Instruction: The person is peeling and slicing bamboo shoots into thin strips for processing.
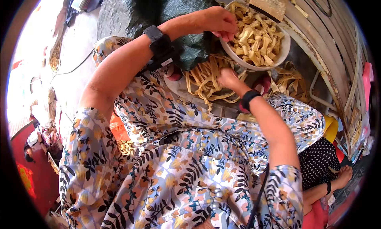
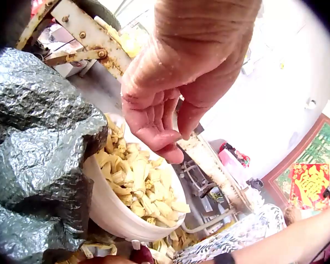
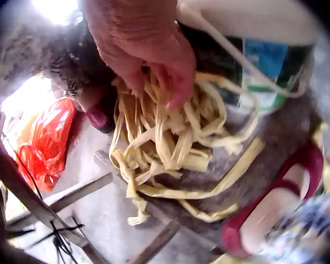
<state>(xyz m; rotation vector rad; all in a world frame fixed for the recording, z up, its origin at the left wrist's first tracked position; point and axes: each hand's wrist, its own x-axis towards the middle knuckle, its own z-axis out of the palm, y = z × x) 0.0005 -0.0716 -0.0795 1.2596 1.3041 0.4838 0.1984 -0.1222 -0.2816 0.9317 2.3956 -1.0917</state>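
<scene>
My left hand [image 1: 217,22] hangs over the rim of a white bucket [image 1: 286,50], fingers loosely curled with nothing visible between them. Folded and knotted pale yellow pieces [image 1: 258,42] fill the bucket. In the left wrist view, the left hand's fingertips [image 2: 173,154] hover above these pieces. Low beside the bucket, my right hand [image 1: 231,80] reaches into a heap of long, flat, pale yellow strips [image 1: 206,80]. Seen from the right wrist, that hand [image 3: 148,60] pinches strips [image 3: 170,137] at the top of the heap, and its fingertips sink partly among them.
Dark green plastic sheeting [image 1: 182,38] bulges left of the bucket. A rusty-edged frame [image 1: 313,50] and a board [image 1: 270,2] stand behind it. More strips [image 1: 291,84] lie to the right. Red shoes [image 3: 264,203] flank the heap, and a red bag [image 3: 49,143] sits nearby. Another person's foot [image 1: 344,175] shows at right.
</scene>
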